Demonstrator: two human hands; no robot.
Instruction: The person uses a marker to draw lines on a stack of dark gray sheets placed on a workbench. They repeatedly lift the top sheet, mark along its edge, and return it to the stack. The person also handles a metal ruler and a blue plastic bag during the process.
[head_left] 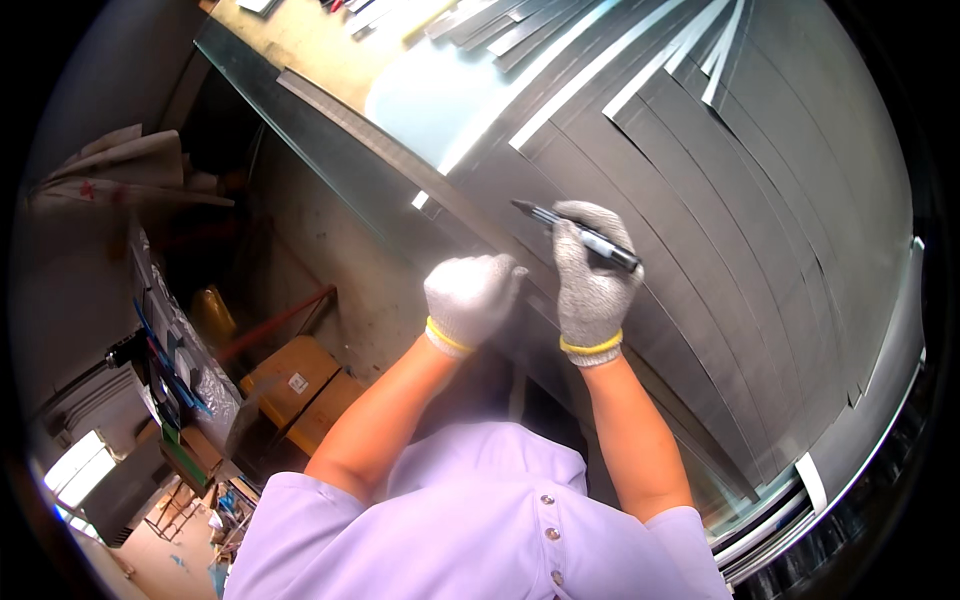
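My right hand (pixel 598 300), in a pale knit glove with a yellow cuff edge, grips a black marker (pixel 603 246). The marker's dark tip points up and to the left, above the grey sheet material. My left hand (pixel 470 298), gloved the same way, is curled closed at the near edge of the work surface; whether its fingers hold anything is hidden. Long, flat dark grey strips (pixel 690 230) lie side by side under and beyond my right hand. One narrow grey strip (pixel 350 128) runs diagonally along the table edge, close to my left hand.
A glass-like table edge (pixel 265 110) slants across the upper left. Loose strips (pixel 535 30) fan out at the far side. Cardboard boxes (pixel 292 382) and a red bar (pixel 275 325) stand low on the left. White bundled sheeting (pixel 130 165) sits at far left.
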